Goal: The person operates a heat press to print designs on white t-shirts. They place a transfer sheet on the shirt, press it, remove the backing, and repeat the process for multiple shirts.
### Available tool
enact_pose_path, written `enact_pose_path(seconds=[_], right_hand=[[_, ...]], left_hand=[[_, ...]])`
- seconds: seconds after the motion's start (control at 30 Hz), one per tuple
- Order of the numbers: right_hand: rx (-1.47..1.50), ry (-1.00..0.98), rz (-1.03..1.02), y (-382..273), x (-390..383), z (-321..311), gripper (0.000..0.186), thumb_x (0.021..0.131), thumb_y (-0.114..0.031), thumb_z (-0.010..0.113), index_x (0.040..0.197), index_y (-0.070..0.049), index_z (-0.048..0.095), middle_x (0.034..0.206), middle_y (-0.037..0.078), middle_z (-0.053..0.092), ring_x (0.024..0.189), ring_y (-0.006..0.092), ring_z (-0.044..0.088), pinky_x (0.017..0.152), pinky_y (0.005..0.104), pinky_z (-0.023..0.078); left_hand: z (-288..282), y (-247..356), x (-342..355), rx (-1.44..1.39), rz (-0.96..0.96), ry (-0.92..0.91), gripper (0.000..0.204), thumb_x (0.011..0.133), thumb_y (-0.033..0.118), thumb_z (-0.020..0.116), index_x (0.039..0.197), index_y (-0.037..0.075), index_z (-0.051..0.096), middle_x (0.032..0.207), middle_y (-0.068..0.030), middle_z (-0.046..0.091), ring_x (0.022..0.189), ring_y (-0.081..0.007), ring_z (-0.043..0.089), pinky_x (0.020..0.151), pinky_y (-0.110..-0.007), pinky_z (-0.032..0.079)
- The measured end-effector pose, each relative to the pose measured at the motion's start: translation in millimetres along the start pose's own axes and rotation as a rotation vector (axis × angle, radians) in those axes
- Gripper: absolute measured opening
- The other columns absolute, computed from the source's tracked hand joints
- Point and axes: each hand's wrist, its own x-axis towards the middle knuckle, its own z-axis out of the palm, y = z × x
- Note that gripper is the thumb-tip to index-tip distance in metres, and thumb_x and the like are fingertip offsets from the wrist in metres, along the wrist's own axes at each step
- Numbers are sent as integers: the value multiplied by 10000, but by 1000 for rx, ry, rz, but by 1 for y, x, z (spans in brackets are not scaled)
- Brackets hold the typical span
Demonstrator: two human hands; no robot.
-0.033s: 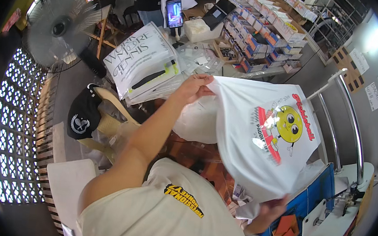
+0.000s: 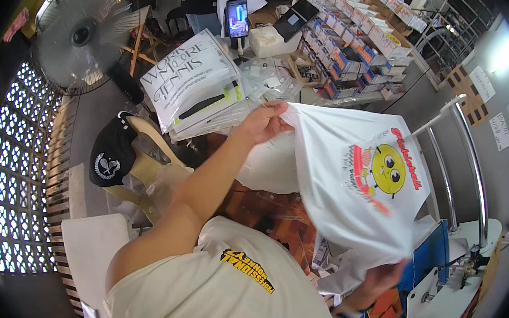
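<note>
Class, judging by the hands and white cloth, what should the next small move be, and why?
Perhaps ease the right hand outward to flatten the white cloth: the left hand pinches its upper-left corner, while its lower part hangs in folds.

We've one head view: left fisheye of a side-by-side pair, upright, unmirrored. We look down and forward from the head, with the cream shirt front (image 2: 218,298) closest at the lower edge, left hand (image 2: 267,122) and right hand (image 2: 382,278) near. Fan (image 2: 82,33) and stacked boxes (image 2: 361,50) sit farther off, up top. Straight edges bow rimward.
</note>
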Motion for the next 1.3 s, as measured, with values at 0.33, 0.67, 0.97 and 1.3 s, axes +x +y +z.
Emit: enact_pose_path(seconds=[0.33, 0.67, 0.97, 1.3], right_hand=[[-625, -828, -1438, -60, 9, 266, 413, 1032, -204, 415, 1348, 36, 530, 1367, 201, 558, 1273, 305, 541, 1113, 442, 398], [-324, -1907, 818, 213, -288, 407, 393, 1026, -273, 537, 1287, 20, 565, 1241, 150, 651, 1161, 244, 619, 1032, 389, 464], [-1020, -1984, 823, 533, -398, 259, 84, 942, -168, 654, 953, -95, 614, 697, -23, 524, 520, 72, 469, 448, 263, 387], [-1422, -2654, -501, 532, -243, 189, 788, 875, -435, 728, 1473, -39, 402, 1207, 220, 662, 1131, 325, 647, 950, 394, 505]], left_hand=[[-60, 1, -331, -536, 451, 136, 529, 857, 265, 722, 1274, -18, 560, 1326, -172, 599, 1242, -341, 565, 1088, -520, 439], [68, 131, -806, 426, 1759, 971, 328, 1029, 194, 514, 1233, -52, 589, 1296, -199, 616, 1300, -333, 517, 1172, -498, 336], [65, -59, -1002, 259, 1492, 1869, 227, 1006, 172, 558, 1115, -18, 614, 1157, -142, 637, 1112, -223, 597, 950, -391, 495], [-62, -168, -756, 894, -262, 2396, 683, 920, 426, 630, 1459, 53, 437, 1553, -265, 323, 1452, -420, 274, 1175, -597, 167]])
